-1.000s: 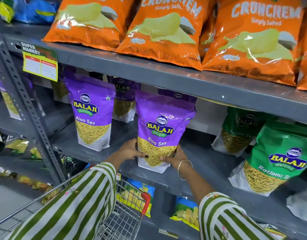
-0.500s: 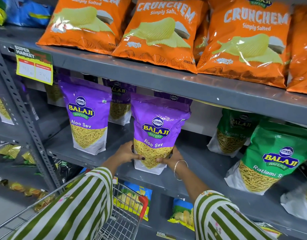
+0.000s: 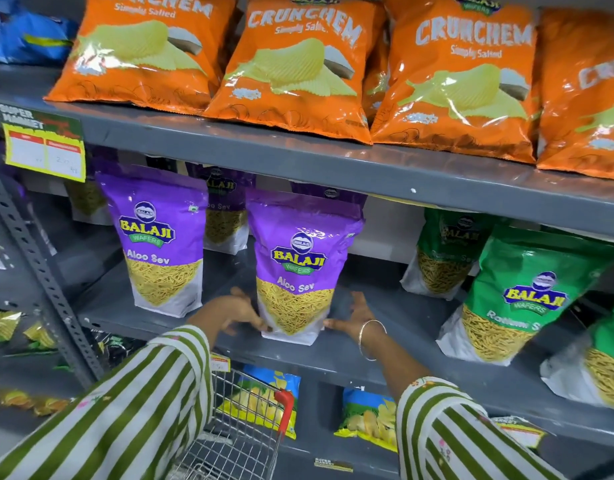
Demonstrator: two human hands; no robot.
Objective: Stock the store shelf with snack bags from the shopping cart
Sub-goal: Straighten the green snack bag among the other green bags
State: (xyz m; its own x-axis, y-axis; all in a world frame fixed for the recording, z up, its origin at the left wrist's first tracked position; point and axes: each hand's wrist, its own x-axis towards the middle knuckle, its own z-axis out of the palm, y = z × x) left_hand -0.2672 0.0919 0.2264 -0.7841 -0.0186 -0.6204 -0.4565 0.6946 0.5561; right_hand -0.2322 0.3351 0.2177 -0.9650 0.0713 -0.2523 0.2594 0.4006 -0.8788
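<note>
A purple Balaji Aloo Sev bag [image 3: 300, 258] stands upright on the grey middle shelf [image 3: 385, 344], near its front edge. My left hand [image 3: 238, 315] is at the bag's lower left corner, fingers spread, thumb touching the pouch. At the lower right corner is my right hand [image 3: 355, 315], fingers apart and only the fingertips against the bag. Neither hand grips it. The wire shopping cart [image 3: 243, 427] with a red handle sits below, between my striped sleeves; its contents are hidden.
Another purple Aloo Sev bag [image 3: 158, 237] stands to the left, more behind it. Green Ratlami Sev bags [image 3: 530, 296] fill the right. Orange Crunchem bags [image 3: 291, 64] lie on the upper shelf. Blue chip bags [image 3: 367, 417] sit below. A perforated post [image 3: 35, 258] rises at left.
Both hands have loosened from the bag's base and spread apart. The bag now stands on the shelf by itself. The camera has shifted slightly.
</note>
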